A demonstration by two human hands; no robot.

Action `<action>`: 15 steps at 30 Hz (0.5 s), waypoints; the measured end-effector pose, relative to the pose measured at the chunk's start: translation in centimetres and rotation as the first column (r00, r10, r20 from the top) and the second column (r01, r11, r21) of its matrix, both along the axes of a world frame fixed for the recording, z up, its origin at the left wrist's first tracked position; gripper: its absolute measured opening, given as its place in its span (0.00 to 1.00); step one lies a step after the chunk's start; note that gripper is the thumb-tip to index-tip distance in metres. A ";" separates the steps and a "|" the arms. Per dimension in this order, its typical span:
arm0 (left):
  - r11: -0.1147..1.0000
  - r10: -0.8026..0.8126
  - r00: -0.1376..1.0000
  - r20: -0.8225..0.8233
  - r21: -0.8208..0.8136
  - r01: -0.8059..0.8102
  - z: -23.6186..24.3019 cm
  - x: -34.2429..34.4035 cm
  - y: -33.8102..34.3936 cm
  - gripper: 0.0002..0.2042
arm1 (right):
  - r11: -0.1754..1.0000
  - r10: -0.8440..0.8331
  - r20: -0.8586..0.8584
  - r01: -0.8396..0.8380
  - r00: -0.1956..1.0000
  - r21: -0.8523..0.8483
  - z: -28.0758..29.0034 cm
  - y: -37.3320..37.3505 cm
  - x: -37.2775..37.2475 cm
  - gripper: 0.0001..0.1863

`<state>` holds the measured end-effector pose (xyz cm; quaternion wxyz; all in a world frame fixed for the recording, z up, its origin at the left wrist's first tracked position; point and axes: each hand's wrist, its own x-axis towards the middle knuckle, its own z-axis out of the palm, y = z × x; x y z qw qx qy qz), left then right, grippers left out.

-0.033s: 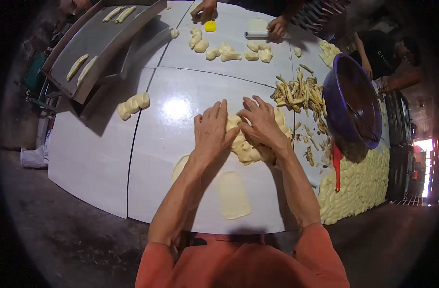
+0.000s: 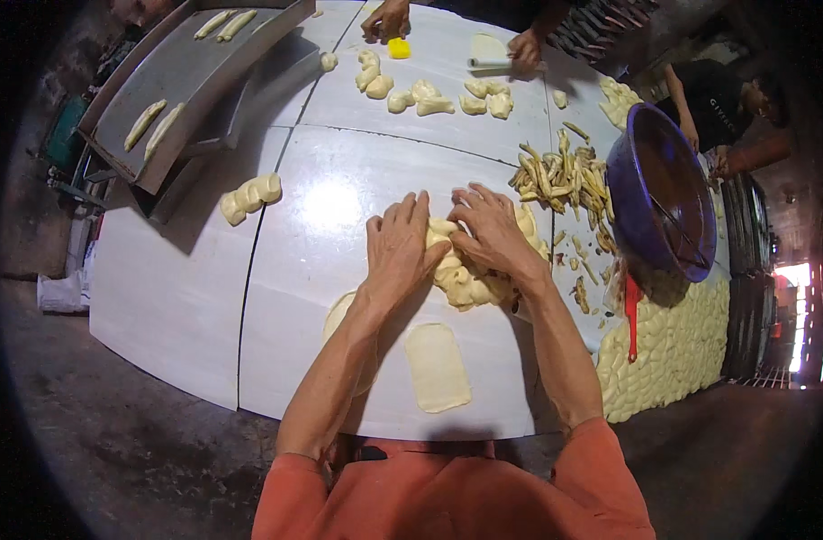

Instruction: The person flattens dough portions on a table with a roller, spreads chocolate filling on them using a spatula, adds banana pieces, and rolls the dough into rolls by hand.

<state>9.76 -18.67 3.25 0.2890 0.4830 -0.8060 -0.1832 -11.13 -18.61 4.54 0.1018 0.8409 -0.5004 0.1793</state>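
Note:
A soft, lumpy mass of pale yellow dough (image 2: pixel 470 277) lies on the white table in front of me. My left hand (image 2: pixel 398 241) rests along its left side, fingers stretched out and thumb touching the dough. From the right, my right hand (image 2: pixel 494 225) reaches over the mass with bent fingers and a thumb gripping its upper part. Nearer to me is a thin, flat dough sheet (image 2: pixel 437 369). Another flat dough piece (image 2: pixel 339 312) shows partly behind my left forearm. Left of my hands sits a scored dough strip (image 2: pixel 251 198).
Peeled banana pieces (image 2: pixel 565 175) lie by a purple basin (image 2: pixel 616 171). A red-handled tool (image 2: pixel 632 333) rests beside many shaped dough pieces (image 2: pixel 668 360). Metal trays (image 2: pixel 182 76) stand far left. Across the table, co-workers' hands hold a yellow scraper (image 2: pixel 399 49) and a rolling pin (image 2: pixel 491 64).
A co-worker's hand with the rolling pin has shifted slightly nearer and to the right, baring more of a dough sheet. My own hands have hardly moved on the dough.

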 end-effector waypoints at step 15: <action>0.988 -0.090 0.968 -0.233 0.106 0.117 -1.2 0.1 -0.4 0.46 | 0.390 -0.641 0.395 -0.164 0.658 0.906 4.4 -1.2 2.7 0.18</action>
